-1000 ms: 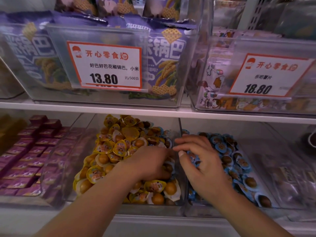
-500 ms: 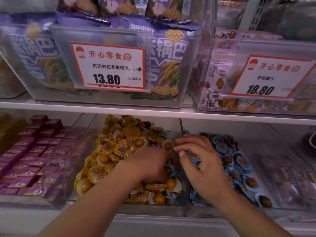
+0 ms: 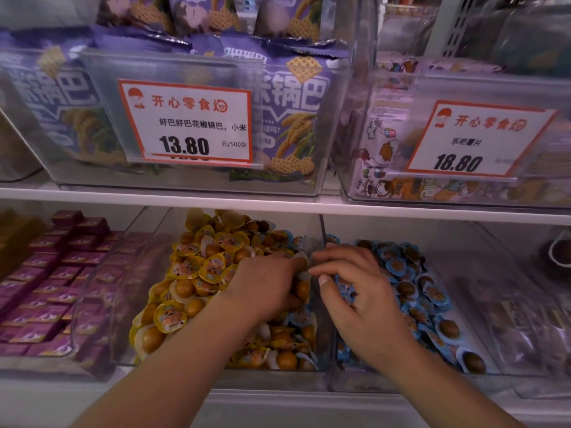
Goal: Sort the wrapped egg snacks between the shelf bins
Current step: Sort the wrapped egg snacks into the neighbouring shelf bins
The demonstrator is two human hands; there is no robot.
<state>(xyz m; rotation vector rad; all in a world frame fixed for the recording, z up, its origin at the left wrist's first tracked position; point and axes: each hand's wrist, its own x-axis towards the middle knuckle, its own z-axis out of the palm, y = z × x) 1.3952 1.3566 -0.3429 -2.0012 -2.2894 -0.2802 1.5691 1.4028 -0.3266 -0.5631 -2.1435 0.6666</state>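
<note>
Yellow-wrapped egg snacks (image 3: 197, 267) fill the middle clear bin (image 3: 102, 304) on the lower shelf. Blue-wrapped egg snacks (image 3: 432, 298) lie in the bin to its right (image 3: 370, 381). A few blue-edged packets (image 3: 301, 316) sit among the yellow ones by the dividing wall. My left hand (image 3: 265, 288) digs into the right side of the yellow pile, its curled fingers pinching a pale packet (image 3: 304, 259) at the tips. Over the left end of the blue bin, my right hand (image 3: 364, 301) curls around blue packets (image 3: 343, 288) under its palm.
Purple boxed snacks (image 3: 46, 273) fill the bin at the left. Above, on the upper shelf (image 3: 278, 205), clear bins hold purple snack bags (image 3: 293, 97) and carry price cards 13.80 (image 3: 185, 125) and 18.80 (image 3: 475, 140). A bin of clear-wrapped items (image 3: 509, 319) stands at the right.
My left hand's fingers worked deeper and slightly right in the yellow pile, lifting a packet near the divider. The right hand has barely moved.
</note>
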